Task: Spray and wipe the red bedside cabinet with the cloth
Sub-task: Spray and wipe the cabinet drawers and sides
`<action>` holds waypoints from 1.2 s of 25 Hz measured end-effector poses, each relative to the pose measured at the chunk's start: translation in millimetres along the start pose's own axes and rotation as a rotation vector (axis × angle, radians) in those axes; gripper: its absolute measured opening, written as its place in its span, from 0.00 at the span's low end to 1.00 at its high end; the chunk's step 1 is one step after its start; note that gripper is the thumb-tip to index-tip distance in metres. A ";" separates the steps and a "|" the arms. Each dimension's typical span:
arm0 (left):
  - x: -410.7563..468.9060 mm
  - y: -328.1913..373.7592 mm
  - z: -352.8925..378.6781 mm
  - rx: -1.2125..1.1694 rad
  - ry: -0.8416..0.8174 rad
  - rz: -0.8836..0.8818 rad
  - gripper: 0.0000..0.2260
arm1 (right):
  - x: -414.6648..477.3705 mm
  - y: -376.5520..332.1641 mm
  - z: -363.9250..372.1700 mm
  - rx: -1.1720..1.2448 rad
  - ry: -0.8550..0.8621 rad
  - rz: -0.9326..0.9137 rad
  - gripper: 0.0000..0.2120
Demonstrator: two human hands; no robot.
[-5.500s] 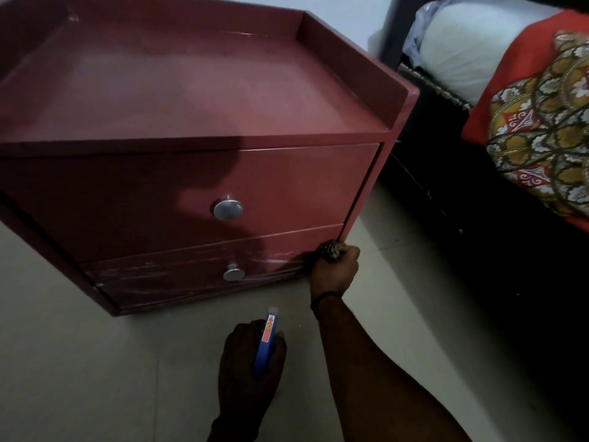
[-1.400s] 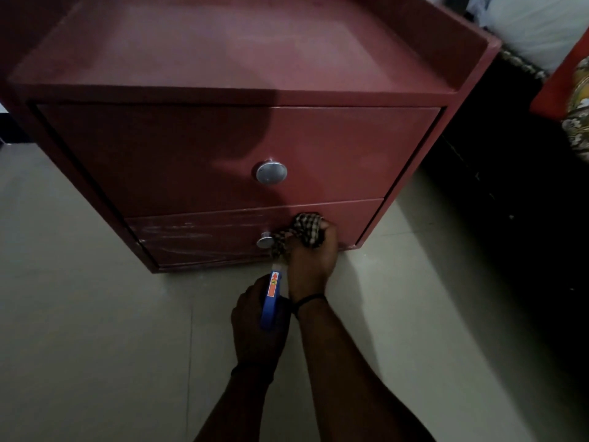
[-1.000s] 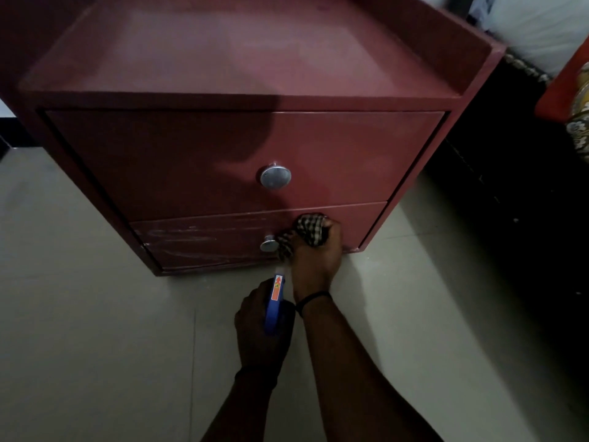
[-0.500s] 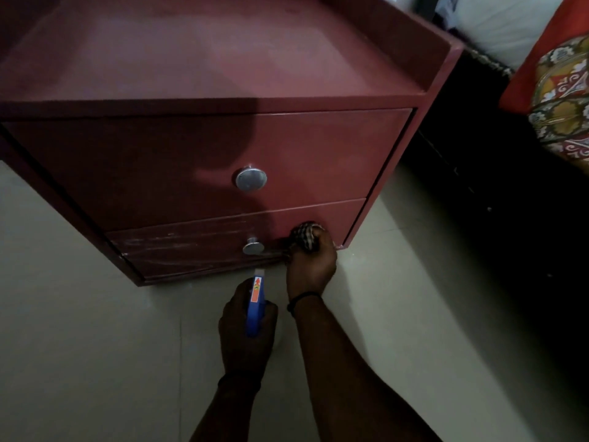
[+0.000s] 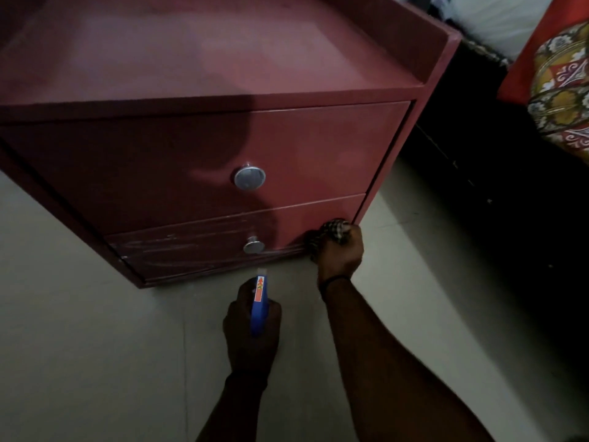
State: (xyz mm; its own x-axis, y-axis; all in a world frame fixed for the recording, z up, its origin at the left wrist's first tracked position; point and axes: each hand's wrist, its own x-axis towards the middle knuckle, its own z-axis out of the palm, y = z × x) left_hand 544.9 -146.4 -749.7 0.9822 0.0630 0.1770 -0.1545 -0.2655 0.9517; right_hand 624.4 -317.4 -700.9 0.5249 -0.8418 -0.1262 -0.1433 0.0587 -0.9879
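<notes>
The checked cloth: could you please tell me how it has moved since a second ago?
The right hand slid the checked cloth rightward from beside the lower knob to the right end of the lower drawer. The left hand holds the blue spray bottle as before.

Dim indoor room with low light and muted colours. The floor (image 5: 95,346) is pale off-white tile with a slight sheen, and a thin grout line (image 5: 184,378) runs straight up the lower centre. A bed stands along the right edge; its side panel (image 5: 510,193) is dark, nearly black, with detail lost in shadow. A red bedspread (image 5: 561,90) with a gold, white and dark floral medallion print hangs over the bed's side. Further back at upper right lies white bedding (image 5: 497,17), pillow or mattress, cannot tell which. A pale woven trim (image 5: 484,49) runs along the bed edge beneath it. The floor darkens toward the bed.
</notes>
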 end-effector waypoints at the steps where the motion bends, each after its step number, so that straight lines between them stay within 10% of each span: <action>1: 0.3 1.5 0.9 0.007 0.001 0.008 0.19 | -17.4 3.2 10.2 0.066 -0.084 -0.028 0.14; 3: -0.1 2.1 1.2 0.036 -0.008 0.011 0.19 | -38.4 11.6 20.1 0.141 -0.216 -0.038 0.18; 8: 0.9 -9.1 -4.2 0.007 -0.070 -0.024 0.22 | 31.8 10.0 -5.2 0.219 0.135 0.069 0.17; 13: -0.4 -1.1 -0.1 0.035 -0.070 0.012 0.20 | -13.6 22.6 14.8 0.163 -0.147 0.061 0.14; 18: 1.8 -7.5 -5.6 0.006 -0.086 -0.021 0.22 | 29.8 7.3 -3.8 0.134 0.159 0.088 0.13; 23: 0.4 -2.8 1.0 0.031 -0.058 -0.019 0.20 | -27.8 23.7 24.6 0.114 -0.181 0.131 0.17; 30: 0.3 -4.2 -4.5 0.011 -0.110 0.012 0.20 | -1.5 13.5 8.9 0.041 0.071 0.060 0.16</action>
State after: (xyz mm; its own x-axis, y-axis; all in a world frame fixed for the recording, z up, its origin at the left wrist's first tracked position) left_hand 545.3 -140.9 -752.5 0.9862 -0.0461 0.1590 -0.1656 -0.2763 0.9467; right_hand 629.2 -310.6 -714.8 0.4553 -0.8719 -0.1800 -0.1371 0.1311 -0.9818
